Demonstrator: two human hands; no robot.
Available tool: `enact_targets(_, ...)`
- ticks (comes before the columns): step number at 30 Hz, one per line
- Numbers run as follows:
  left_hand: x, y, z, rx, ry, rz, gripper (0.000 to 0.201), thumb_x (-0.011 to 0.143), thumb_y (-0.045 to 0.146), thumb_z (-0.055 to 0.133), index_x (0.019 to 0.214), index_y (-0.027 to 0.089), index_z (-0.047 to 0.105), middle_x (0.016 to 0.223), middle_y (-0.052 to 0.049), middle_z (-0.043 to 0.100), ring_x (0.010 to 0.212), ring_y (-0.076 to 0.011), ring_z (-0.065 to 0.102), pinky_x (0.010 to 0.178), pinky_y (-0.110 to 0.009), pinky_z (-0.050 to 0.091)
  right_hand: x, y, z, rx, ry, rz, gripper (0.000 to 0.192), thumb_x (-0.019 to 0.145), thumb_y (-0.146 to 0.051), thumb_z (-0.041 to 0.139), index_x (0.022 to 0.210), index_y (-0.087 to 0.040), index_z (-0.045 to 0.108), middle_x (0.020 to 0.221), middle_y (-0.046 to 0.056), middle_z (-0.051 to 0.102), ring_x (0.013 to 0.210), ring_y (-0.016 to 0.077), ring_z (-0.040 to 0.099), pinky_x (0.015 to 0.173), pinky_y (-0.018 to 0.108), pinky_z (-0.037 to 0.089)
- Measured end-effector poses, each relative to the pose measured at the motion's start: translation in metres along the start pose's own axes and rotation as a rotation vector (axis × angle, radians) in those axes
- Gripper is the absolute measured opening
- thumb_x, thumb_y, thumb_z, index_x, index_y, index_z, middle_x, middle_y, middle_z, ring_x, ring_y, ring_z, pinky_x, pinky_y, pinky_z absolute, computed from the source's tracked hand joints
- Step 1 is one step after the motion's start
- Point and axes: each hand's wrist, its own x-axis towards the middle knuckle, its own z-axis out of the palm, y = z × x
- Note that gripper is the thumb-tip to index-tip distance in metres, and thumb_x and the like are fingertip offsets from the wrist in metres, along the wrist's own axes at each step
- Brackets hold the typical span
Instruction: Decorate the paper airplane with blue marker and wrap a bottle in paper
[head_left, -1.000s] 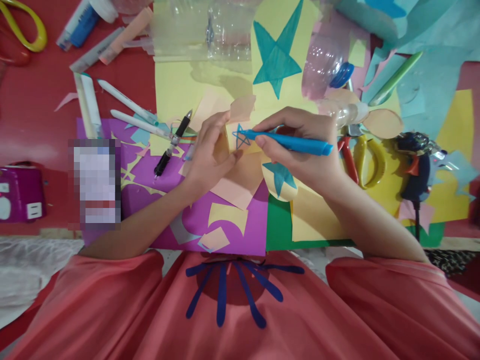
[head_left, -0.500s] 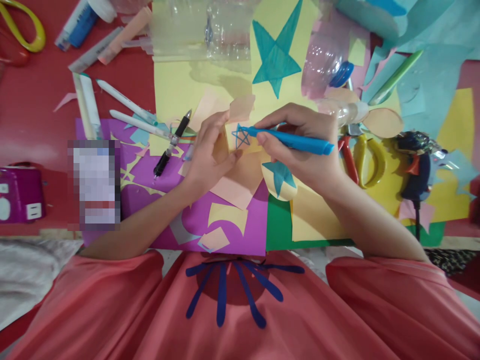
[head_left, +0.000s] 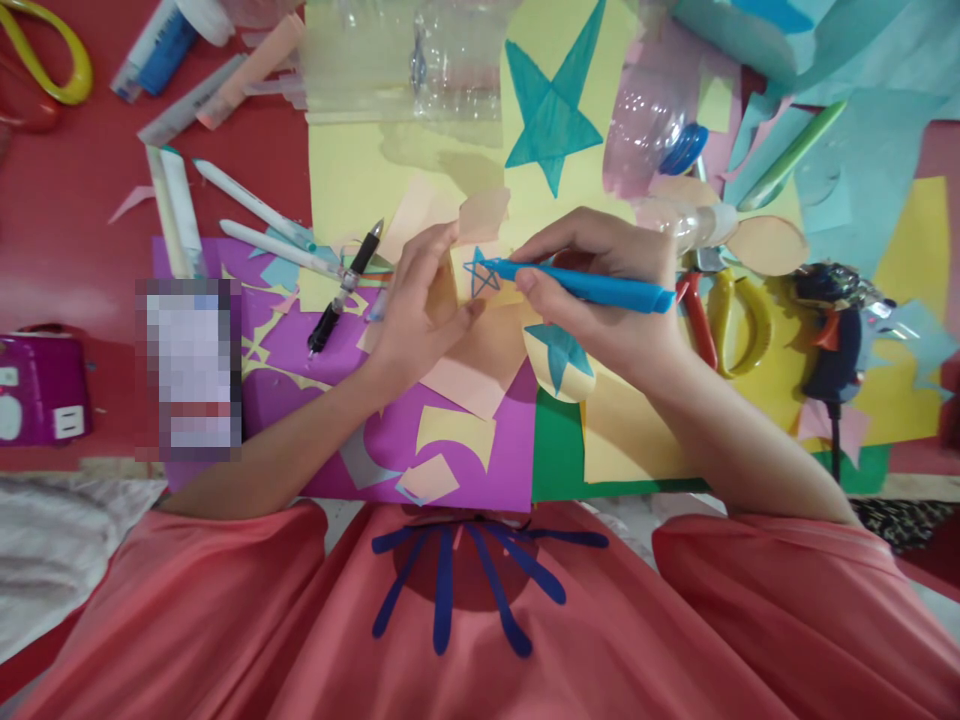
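My right hand [head_left: 611,285] grips a blue marker [head_left: 600,285] like a pen, its tip on a small pale yellow piece of paper [head_left: 466,290]. A blue star outline [head_left: 484,272] is drawn there, with a little colour in its upper point. My left hand [head_left: 424,300] steadies this paper, fingers at its far left edge and thumb at its near edge. Peach paper [head_left: 480,370] lies beneath. Close under my right hand is a rounded yellow cutout [head_left: 559,385] bearing a coloured blue star. A larger blue star [head_left: 553,115] is on yellow paper beyond my hands.
Left of my hands lie a black pen [head_left: 345,290], several white pens [head_left: 255,200] and a phone-like device [head_left: 195,370], blurred out. To the right are red-and-yellow-handled scissors [head_left: 739,320], a dark glue gun [head_left: 834,350] and a clear bottle [head_left: 649,120]. Paper scraps [head_left: 457,435] cover the purple sheet.
The marker has shifted very slightly, its rear end a bit to the right and down. A little more blue shows in the small star's upper point. My left hand stays put.
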Motion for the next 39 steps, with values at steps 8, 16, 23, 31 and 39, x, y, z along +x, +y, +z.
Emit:
enact_targets(8, -0.0006, -0.0028, 0.0021, -0.002, 0.005, 0.002, 0.063, 0.090, 0.065, 0.053, 0.142, 0.035, 0.036, 0.144, -0.004, 0.047, 0.139, -0.0273, 0.044, 0.116, -0.044, 0.041, -0.0005, 0.0002, -0.0018, -0.038, -0.045, -0.005, 0.006, 0.081, -0.024, 0.066, 0.079, -0.023, 0.071, 0.076, 0.000, 0.073, 0.059, 0.0115, 0.060, 0.056, 0.028, 0.050)
enact_targets(16, 0.0000, -0.0009, -0.0014, -0.006, -0.033, -0.021, 0.063, 0.089, 0.065, 0.053, 0.142, 0.038, 0.035, 0.146, -0.002, 0.045, 0.141, -0.0259, 0.041, 0.117, -0.043, 0.038, 0.0007, 0.0015, -0.0010, 0.014, 0.001, -0.057, 0.007, 0.082, -0.025, 0.067, 0.077, -0.020, 0.071, 0.074, 0.000, 0.073, 0.058, 0.0096, 0.060, 0.055, 0.026, 0.048)
enact_targets(23, 0.0001, 0.0000, -0.0002, -0.015, -0.019, -0.025, 0.061, 0.090, 0.064, 0.054, 0.141, 0.037, 0.037, 0.145, -0.004, 0.046, 0.140, -0.0276, 0.043, 0.115, -0.045, 0.041, 0.0004, 0.0016, -0.0012, 0.015, -0.014, -0.022, 0.006, 0.081, -0.025, 0.066, 0.076, -0.022, 0.068, 0.074, -0.001, 0.073, 0.059, 0.0106, 0.060, 0.055, 0.027, 0.049)
enact_targets(31, 0.0001, 0.0016, -0.0003, -0.018, -0.003, -0.015, 0.058, 0.090, 0.059, 0.056, 0.141, 0.038, 0.038, 0.143, -0.006, 0.046, 0.139, -0.0264, 0.043, 0.115, -0.047, 0.040, -0.0002, 0.0028, -0.0024, 0.014, -0.052, -0.043, 0.007, 0.081, -0.018, 0.065, 0.075, -0.020, 0.068, 0.070, 0.000, 0.069, 0.057, 0.0107, 0.057, 0.053, 0.027, 0.045)
enact_targets(39, 0.0009, 0.0016, -0.0021, -0.015, -0.019, 0.002, 0.059, 0.090, 0.057, 0.058, 0.141, 0.035, 0.038, 0.143, -0.007, 0.046, 0.140, -0.0271, 0.043, 0.115, -0.047, 0.040, 0.0003, 0.0058, -0.0027, 0.028, -0.051, -0.063, 0.008, 0.083, -0.022, 0.067, 0.076, -0.019, 0.068, 0.071, -0.001, 0.069, 0.058, 0.0085, 0.057, 0.053, 0.024, 0.045)
